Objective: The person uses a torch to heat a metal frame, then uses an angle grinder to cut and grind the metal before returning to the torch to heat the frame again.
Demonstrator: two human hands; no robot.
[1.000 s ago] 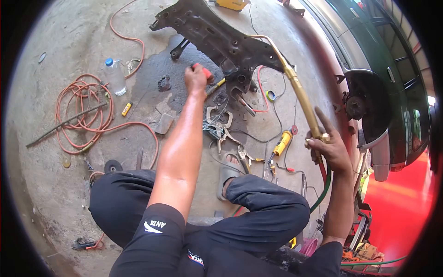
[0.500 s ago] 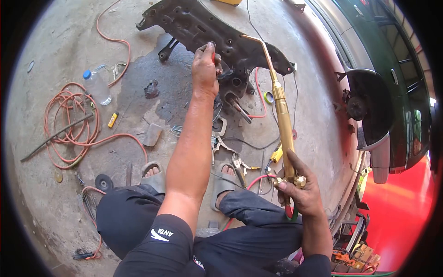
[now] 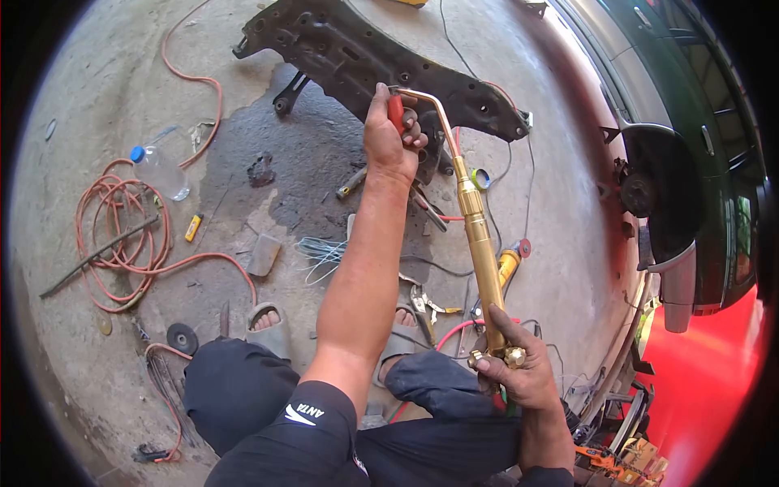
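My left hand is closed round a red lighter, held up at the tip of a brass gas torch. Wrapped about the torch's lower end by its valve knobs, my right hand keeps it tilted, the bent copper nozzle pointing up and left to the lighter. No flame is visible. Behind the nozzle lies a dark metal car subframe on the floor, partly hidden by my left hand and forearm.
Coiled orange hose and a water bottle lie left on the concrete. A yellow angle grinder, locking pliers and blue wire lie near my feet. A dark green car stands at the right.
My left hand has moved right, and the torch has swung left and lower in view, so its tip now meets the lighter. The view has shifted slightly.
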